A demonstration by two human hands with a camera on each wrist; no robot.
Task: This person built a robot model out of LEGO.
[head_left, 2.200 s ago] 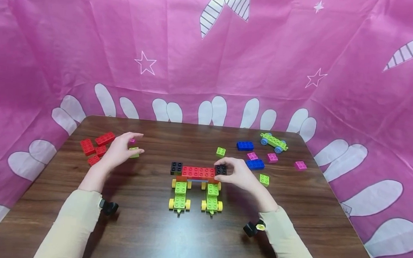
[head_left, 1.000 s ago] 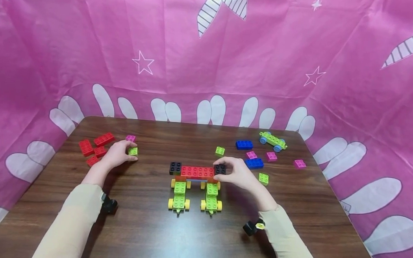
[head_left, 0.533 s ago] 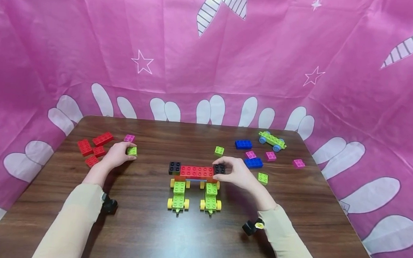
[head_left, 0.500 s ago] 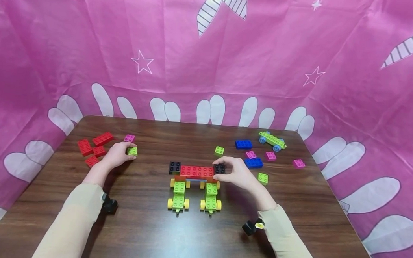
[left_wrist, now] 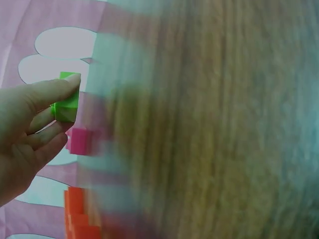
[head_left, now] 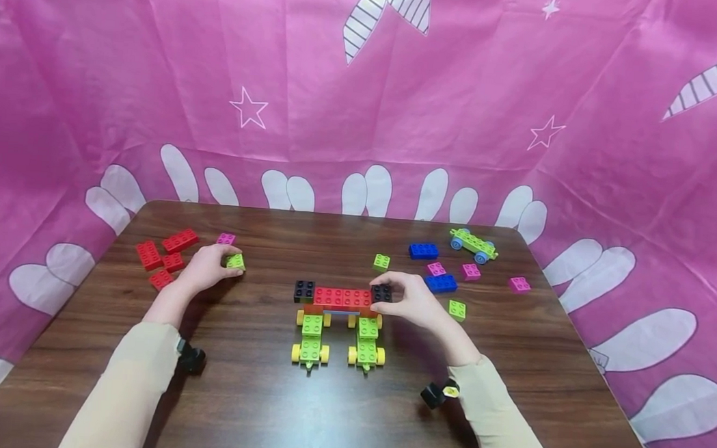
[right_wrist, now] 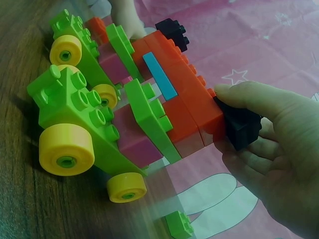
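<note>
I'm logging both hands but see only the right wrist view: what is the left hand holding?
Observer: The left hand pinches a small, square lime-green plastic brick.
Operator: Is there another wheeled piece outside my view?
Observer: Yes, a lime-green plastic base with blue wheels stands near the far right corner of the brown, wood-grained table.
Operator: Which loose piece lies farthest right?
Observer: In the head view, a small, square pink plastic brick.

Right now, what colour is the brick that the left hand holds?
The brick is bright green; it shows best in the left wrist view.
</note>
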